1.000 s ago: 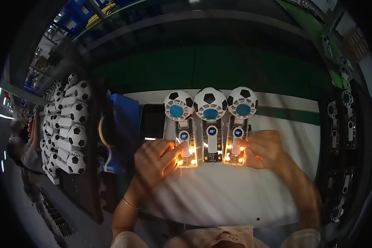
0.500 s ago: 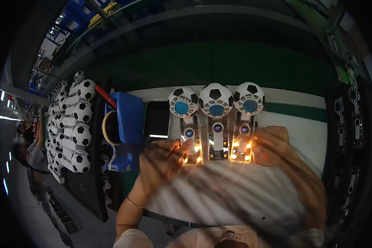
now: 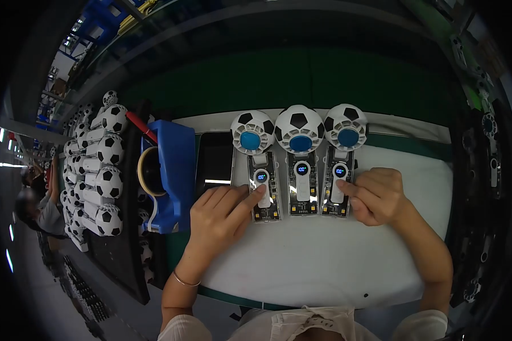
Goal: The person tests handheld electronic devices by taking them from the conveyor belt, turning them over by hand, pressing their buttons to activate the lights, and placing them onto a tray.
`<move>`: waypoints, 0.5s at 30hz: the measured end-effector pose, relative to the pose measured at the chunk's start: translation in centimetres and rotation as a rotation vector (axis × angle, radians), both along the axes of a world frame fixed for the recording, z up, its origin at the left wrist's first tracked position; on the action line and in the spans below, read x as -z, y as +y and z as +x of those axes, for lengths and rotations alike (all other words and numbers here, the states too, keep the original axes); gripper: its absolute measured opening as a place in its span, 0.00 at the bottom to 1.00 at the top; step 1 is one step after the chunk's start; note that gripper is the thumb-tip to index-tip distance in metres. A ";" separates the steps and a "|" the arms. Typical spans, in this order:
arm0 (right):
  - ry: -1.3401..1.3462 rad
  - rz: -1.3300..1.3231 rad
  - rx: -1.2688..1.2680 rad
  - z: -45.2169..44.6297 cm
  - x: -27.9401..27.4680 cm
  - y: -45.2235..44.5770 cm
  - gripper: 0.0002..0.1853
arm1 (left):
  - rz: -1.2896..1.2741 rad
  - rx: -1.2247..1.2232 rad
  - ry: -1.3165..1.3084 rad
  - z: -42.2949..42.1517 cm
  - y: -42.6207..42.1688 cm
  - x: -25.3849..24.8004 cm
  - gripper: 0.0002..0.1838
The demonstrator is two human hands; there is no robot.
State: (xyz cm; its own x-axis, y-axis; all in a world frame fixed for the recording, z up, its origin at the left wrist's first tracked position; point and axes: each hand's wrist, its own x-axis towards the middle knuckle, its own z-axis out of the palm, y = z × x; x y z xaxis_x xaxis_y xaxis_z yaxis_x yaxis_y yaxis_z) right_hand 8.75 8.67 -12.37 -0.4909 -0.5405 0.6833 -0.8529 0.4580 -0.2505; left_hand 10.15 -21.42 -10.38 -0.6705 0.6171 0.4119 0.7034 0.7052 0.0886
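Observation:
Three handheld fans with football-patterned heads and see-through handles lie side by side, each with a lit round display. On the left fan [image 3: 265, 202], the index finger of my left hand [image 3: 219, 219] touches the pale button strip below the display; its other fingers are apart and hold nothing. The middle fan [image 3: 301, 190] is untouched. My right hand [image 3: 381, 196] rests its index fingertip on the button strip of the right fan [image 3: 335, 199], with its other fingers curled and the thumb apart. Blue discs show at the centre of all three heads.
A white mat [image 3: 313, 261] lies under the fans. To the left stand a blue tape dispenser [image 3: 176, 176] with a tape roll and red pen [image 3: 142, 127], and a black tablet-like device [image 3: 215, 159]. Stacked football fans [image 3: 109, 182] fill a rack farther left. Another person [image 3: 48, 213] sits beyond.
The orange lights in the left and right handles have gone out. My right index finger now lies on the right fan's button strip, and my left finger stays on the left fan.

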 end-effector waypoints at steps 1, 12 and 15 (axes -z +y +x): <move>0.022 -0.010 -0.002 0.1 0.0 0.0 0.10 | 0.001 -0.003 -0.002 0.0 -0.1 0.1 0.24; 0.021 0.015 -0.060 0.1 -0.1 0.4 0.10 | 0.002 0.048 0.018 0.2 -0.1 -0.3 0.21; 0.001 0.055 -0.052 0.2 -0.3 0.4 0.10 | 0.023 0.022 -0.029 0.4 0.0 -0.5 0.21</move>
State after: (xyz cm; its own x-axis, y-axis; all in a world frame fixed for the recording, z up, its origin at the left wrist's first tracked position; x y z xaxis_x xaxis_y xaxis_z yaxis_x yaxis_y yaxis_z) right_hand 8.96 9.11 -12.04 -0.4602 -0.6022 0.6523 -0.8763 0.4261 -0.2249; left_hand 10.58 -21.37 -9.89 -0.6687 0.6225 0.4066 0.7158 0.6869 0.1256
